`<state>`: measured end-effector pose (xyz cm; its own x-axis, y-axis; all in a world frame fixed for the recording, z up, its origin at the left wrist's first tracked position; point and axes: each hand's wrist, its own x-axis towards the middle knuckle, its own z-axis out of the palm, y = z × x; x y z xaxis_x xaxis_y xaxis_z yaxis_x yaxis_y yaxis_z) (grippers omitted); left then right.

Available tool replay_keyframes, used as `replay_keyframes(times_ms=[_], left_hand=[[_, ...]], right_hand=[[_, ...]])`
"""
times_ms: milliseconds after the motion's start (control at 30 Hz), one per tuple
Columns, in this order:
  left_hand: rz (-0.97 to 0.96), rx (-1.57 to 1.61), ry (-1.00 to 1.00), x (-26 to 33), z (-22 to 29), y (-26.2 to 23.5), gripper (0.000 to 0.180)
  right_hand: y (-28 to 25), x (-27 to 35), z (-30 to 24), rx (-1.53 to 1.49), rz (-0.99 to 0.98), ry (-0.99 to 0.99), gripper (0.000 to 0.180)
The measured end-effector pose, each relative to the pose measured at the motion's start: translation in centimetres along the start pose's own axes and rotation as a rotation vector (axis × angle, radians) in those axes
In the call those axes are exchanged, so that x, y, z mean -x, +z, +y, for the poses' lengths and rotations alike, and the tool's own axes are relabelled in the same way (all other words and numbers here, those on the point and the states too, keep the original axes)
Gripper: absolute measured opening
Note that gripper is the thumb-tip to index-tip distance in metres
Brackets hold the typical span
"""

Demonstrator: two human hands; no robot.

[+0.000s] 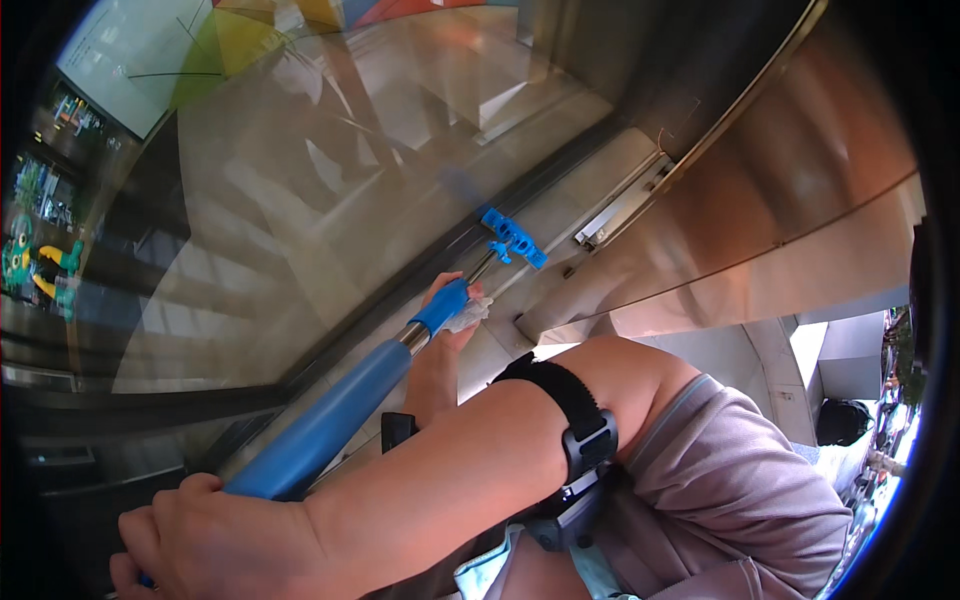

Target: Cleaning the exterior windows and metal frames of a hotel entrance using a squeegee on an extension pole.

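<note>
A blue telescopic pole [335, 415] runs diagonally from the lower left toward the middle of the view. Its long padded grip is nearest me; metal tube and a blue collar follow. My right hand [220, 545] wraps around the grip's near end, with that forearm reaching across from the right. Farther along, my left hand [457, 338] is closed about the pole by the collar, partly hidden behind it. A crumpled whitish cloth or tissue [472, 314] is bunched in that hand. At the pole's far end sits a blue plastic clamp head [515, 238].
A large glass pane [300, 200] full of reflections fills the left, with a dark frame along its bottom edge. A curved copper-coloured metal panel [760, 200] stands at the right. Pale tiles lie between them. A black bag-like object [843, 422] is at the far right.
</note>
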<state>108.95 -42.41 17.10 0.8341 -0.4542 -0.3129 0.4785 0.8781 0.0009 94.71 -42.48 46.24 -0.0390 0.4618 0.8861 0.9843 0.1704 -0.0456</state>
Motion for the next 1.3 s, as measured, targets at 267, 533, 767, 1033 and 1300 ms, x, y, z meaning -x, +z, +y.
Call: replay_keyframes(times_ms=[267, 533, 767, 1033, 1300], left_hand=[[-0.214, 0.08, -0.124, -6.5, 0.3, -3.4, 0.047], [-0.259, 0.044, -0.05, -16.8, 6.2, -5.9, 0.046], [-0.167, -0.102, -0.007, -11.0, 5.3, -4.2, 0.057], [-0.562, -0.127, -0.208, -4.6, 6.7, -5.4, 0.068], [-0.295, -0.108, -0.136, -17.4, 6.7, -12.4, 0.037]], right_hand=[[4.3, 4.9, 2.5, -0.213, -0.026, 0.174, 0.022], [9.6, 13.8, 17.5, 0.069, -0.265, 0.067, 0.02], [9.6, 16.6, 18.7, 0.035, -0.308, 0.068, 0.019], [10.3, 21.6, 18.4, -0.044, -0.5, 0.097, 0.02], [7.6, 32.0, 21.5, 0.448, -0.326, 0.477, 0.039]])
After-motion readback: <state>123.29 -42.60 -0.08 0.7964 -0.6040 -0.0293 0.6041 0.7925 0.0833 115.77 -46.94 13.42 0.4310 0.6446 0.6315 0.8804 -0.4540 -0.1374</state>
